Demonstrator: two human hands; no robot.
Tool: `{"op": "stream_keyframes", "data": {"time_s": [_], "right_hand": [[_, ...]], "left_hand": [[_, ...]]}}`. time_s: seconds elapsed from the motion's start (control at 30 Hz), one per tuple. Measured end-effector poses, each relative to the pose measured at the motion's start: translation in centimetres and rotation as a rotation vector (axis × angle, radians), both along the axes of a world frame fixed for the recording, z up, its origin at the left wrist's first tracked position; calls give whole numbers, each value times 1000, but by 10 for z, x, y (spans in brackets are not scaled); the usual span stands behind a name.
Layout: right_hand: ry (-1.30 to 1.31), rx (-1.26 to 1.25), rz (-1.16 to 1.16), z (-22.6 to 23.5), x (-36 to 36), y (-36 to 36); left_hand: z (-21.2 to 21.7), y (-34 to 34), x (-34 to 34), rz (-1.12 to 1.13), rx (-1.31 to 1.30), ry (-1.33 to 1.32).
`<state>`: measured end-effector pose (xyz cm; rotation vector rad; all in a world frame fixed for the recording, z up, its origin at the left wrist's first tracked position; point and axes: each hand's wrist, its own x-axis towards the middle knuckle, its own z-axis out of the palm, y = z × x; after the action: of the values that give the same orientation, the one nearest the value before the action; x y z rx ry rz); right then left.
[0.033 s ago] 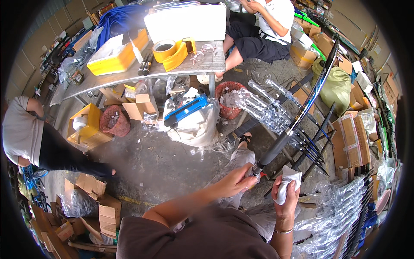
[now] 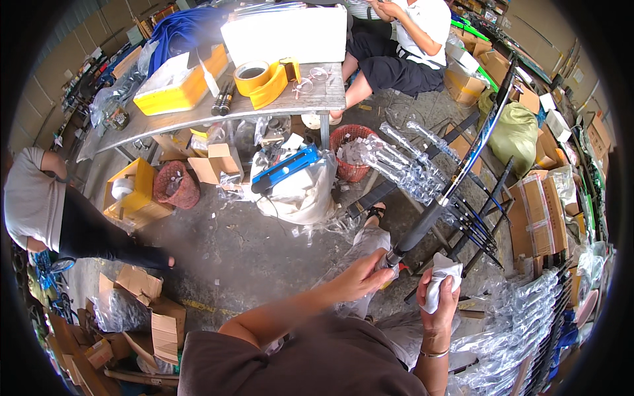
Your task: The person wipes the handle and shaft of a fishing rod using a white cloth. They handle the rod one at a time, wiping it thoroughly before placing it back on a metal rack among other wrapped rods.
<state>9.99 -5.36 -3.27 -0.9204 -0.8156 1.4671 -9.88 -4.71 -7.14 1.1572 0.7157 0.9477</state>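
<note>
In our left hand [image 2: 366, 274], fingers curl round the butt of an unwrapped fishing rod [image 2: 422, 226] slanting up rightward. In our right hand [image 2: 437, 310], fingers clutch a white cloth [image 2: 444, 278], apart from the rod. With plastic-wrapped bundles [image 2: 404, 166] and bare dark rods [image 2: 477, 232] beyond, we judge work partway.
</note>
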Motion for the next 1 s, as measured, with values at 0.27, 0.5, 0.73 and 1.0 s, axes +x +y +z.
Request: {"op": "stream_keyframes", "data": {"time_s": [0.27, 0.5, 0.73, 1.0], "right_hand": [[-50, 81, -104, 16, 25, 19], [-1203, 779, -273, 85, 39, 54], [-1849, 900, -204, 95, 39, 54], [-1889, 839, -508, 98, 76, 37]], "left_hand": [[22, 19, 12, 290, 133, 284], [31, 28, 27, 223, 244, 489], [32, 27, 53, 222, 325, 546], [47, 16, 64, 178, 500, 730]]}}
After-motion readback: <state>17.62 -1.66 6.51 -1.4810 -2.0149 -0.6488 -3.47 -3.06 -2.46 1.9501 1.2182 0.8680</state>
